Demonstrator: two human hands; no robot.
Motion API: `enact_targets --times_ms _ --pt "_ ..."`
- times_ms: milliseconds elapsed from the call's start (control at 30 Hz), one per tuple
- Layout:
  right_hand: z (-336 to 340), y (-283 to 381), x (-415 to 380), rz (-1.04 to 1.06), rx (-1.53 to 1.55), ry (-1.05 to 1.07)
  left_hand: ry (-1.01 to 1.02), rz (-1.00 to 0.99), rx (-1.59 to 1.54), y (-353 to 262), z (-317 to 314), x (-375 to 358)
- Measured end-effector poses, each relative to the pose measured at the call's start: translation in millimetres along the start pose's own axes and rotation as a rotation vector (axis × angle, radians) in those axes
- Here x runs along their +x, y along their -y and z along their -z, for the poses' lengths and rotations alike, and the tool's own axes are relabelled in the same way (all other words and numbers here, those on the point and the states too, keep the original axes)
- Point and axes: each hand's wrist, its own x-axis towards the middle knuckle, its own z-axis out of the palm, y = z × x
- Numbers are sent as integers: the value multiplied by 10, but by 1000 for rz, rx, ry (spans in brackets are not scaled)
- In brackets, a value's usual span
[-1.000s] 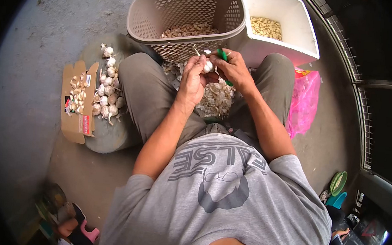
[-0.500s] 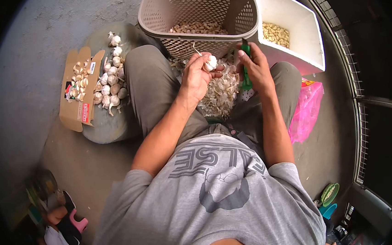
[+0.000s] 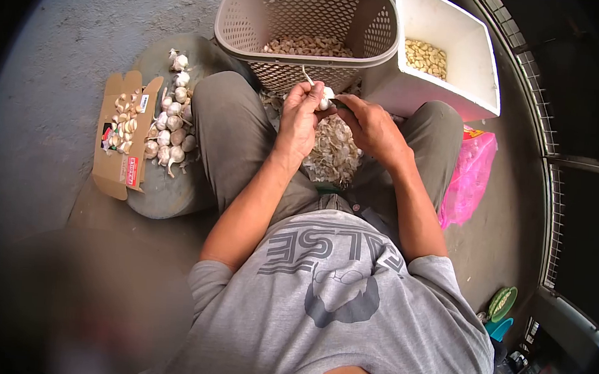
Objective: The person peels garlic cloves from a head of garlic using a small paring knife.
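Observation:
A white garlic bulb (image 3: 326, 99) with its stem pointing up is pinched in my left hand (image 3: 298, 120), in front of the slatted basket. My right hand (image 3: 380, 131) is closed and meets the bulb from the right. A dark blade tip shows at its fingers; the green handle of the knife is hidden by the hand. Below both hands lies a heap of papery garlic skins (image 3: 334, 154), between my knees. Whole garlic bulbs (image 3: 172, 122) rest on a round grey stool (image 3: 150, 207) at the left.
A brown basket (image 3: 236, 47) holds unpeeled cloves; a white foam box (image 3: 461, 94) beside it holds peeled cloves. An open cardboard box (image 3: 112, 176) with cloves stands on the stool. A pink bag (image 3: 470, 179) lies at the right. A blurred patch covers the lower left.
My right hand has moved left and turned, bringing the green knife from beside the bulb to touch it. The knife's handle has gone out of sight. A blurred patch has appeared at the lower left.

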Motion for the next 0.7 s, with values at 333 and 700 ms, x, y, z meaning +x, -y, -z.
enact_targets --times_ms 333,700 --pt "70 70 -23 -74 -76 29 13 32 -29 -60 -36 -43" --pt "51 83 -34 -67 14 -6 48 80 7 -140 -17 -66"
